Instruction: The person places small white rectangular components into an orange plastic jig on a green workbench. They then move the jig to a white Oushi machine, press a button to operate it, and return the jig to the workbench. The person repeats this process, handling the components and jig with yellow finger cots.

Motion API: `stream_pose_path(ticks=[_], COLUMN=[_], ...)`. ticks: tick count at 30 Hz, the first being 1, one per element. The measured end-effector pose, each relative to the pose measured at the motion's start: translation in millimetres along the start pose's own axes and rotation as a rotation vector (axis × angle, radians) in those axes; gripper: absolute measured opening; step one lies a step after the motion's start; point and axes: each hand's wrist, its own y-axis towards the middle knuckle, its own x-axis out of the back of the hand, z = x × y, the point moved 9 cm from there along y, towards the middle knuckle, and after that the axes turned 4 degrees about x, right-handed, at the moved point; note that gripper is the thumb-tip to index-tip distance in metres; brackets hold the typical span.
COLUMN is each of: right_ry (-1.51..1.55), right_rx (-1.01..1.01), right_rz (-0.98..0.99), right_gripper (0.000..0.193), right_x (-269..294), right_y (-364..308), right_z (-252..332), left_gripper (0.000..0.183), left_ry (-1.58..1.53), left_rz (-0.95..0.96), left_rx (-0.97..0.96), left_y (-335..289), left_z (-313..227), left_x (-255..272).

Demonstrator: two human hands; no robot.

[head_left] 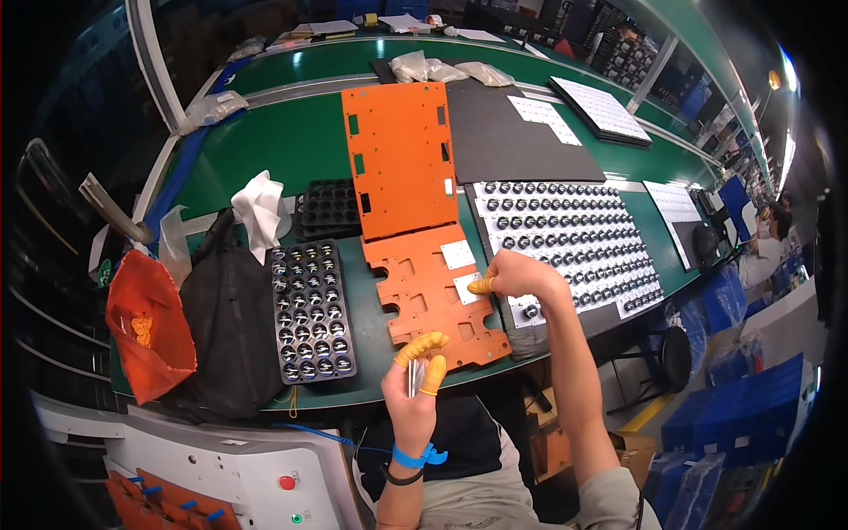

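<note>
Right hand (pixel 515 272) at white square plate (pixel 463 287) on orange fixture (pixel 428 305)
Yellow-capped fingertip touches plate, can't tell if pinching; left hand (pixel 410 405) grips slim silvery tool (pixel 413 378) by fixture's near edge; second white plate (pixel 457 254) just beyond; black tray (pixel 352 355) of round parts left of fixture

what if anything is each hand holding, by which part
Left hand holds a slim metal tool, exact part unclear. Right hand touches a white plate at its right edge, grip unclear.
</note>
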Motion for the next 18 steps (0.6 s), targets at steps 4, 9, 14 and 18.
stream_pose_path(ticks=[4,9,14,18], right_ry=[-0.114,-0.489,-0.510,-0.291], right_rx=[-0.130,-0.066,0.183,0.606], right_rz=[0.038,-0.131,-0.412,-0.695], right_gripper=[0.032,0.049,0.031,0.020], right_x=[21.5,33.4,36.5,31.9], right_y=[-8.7,-12.5,-34.4,-52.7], right_z=[28.0,58.1,120.7,210.5], left_gripper=[0.022,0.026,0.059,0.071], left_ry=[-0.201,-0.371,-0.548,-0.606], left_rz=[-0.006,0.000,0.060,0.078], left_rx=[0.094,0.058,0.004,-0.074], left_y=[-4.6,-11.2,-15.4,-21.7], left_z=[11.6,1.6,-5.9,-7.1], left_x=[14.7,20.1,15.8,24.4])
